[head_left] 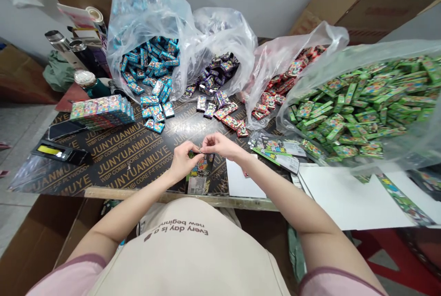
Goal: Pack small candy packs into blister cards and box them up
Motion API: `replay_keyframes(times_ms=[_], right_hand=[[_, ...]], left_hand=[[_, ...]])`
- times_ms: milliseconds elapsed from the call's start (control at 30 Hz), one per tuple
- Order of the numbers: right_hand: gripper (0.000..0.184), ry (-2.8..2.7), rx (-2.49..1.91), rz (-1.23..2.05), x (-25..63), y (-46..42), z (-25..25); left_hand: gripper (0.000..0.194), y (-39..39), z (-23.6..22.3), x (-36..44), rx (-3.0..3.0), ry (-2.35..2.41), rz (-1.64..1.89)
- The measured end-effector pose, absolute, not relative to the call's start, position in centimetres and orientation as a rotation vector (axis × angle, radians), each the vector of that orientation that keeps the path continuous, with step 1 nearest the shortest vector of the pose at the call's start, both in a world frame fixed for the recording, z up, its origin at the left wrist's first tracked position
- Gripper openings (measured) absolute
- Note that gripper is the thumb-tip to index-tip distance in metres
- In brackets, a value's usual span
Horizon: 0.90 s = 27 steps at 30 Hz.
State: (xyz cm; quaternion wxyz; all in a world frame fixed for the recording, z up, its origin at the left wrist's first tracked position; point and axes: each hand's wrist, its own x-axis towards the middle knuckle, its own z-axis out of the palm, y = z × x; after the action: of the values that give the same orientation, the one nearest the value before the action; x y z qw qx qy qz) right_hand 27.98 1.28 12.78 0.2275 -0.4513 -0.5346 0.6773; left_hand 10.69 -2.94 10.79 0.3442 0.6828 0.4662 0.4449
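Over the front of the dark plywood table, my left hand (pixel 185 159) and my right hand (pixel 217 144) meet with their fingertips pinched together. Both grip the upper edge of a flat printed carton (pixel 200 177), black and green with a pale label panel. Its top end is partly covered by my fingers. Just right of it lies a white card sheet (pixel 244 180), partly under my right forearm. More flat printed cartons (pixel 280 149) are stacked beyond that forearm. Small blue boxes (pixel 155 112) and small red boxes (pixel 234 121) lie loose behind my hands.
Clear plastic bags hold blue boxes (pixel 151 59), purple boxes (pixel 220 69), red boxes (pixel 292 73) and green boxes (pixel 365 98). On the left stand a block of packed boxes (pixel 103 112), a black tape dispenser (pixel 58 151) and bottles (pixel 87 78). White sheets (pixel 330 199) lie at right.
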Motion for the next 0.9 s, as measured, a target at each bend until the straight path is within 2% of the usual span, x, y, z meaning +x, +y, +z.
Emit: replay_keyframes(times_ms=[67, 200, 300, 400, 500, 633, 767, 900], right_hand=[[0.037, -1.212, -1.282, 1.889, 27.7, 0.6, 12.1], [0.038, -0.849, -1.33, 1.786, 26.9, -0.6, 11.2], [0.041, -0.744, -1.286, 1.793, 26.8, -1.2, 11.0], [0.046, -0.671, -1.313, 1.686, 28.0, -1.2, 10.3], [0.047, -0.711, -1.367, 1.474, 29.8, -0.8, 8.6], [0.048, -0.875, -1.466, 1.397, 31.5, -1.5, 6.6], [0.045, -1.09, -1.531, 1.398, 31.3, -2.5, 5.9], [0.04, -1.35, -1.515, 1.29, 29.4, -2.4, 7.2]], left_hand=[[0.015, -3.3, 10.3, 10.8, 1.691, 1.263, 1.141], [0.04, -4.7, 8.4, 11.0, 1.286, 1.166, 1.043], [0.036, -5.6, 7.5, 10.1, 1.088, 1.05, 0.962], [0.029, -4.9, 8.2, 7.0, 1.189, 1.146, 1.054], [0.023, -3.5, 10.0, 1.6, 1.524, 1.374, 1.207], [0.026, -2.5, 11.8, -5.3, 1.812, 1.659, 1.392], [0.027, -2.2, 12.7, -7.8, 1.47, 1.781, 1.571], [0.036, -2.3, 13.6, -6.8, 1.028, 1.573, 1.658]])
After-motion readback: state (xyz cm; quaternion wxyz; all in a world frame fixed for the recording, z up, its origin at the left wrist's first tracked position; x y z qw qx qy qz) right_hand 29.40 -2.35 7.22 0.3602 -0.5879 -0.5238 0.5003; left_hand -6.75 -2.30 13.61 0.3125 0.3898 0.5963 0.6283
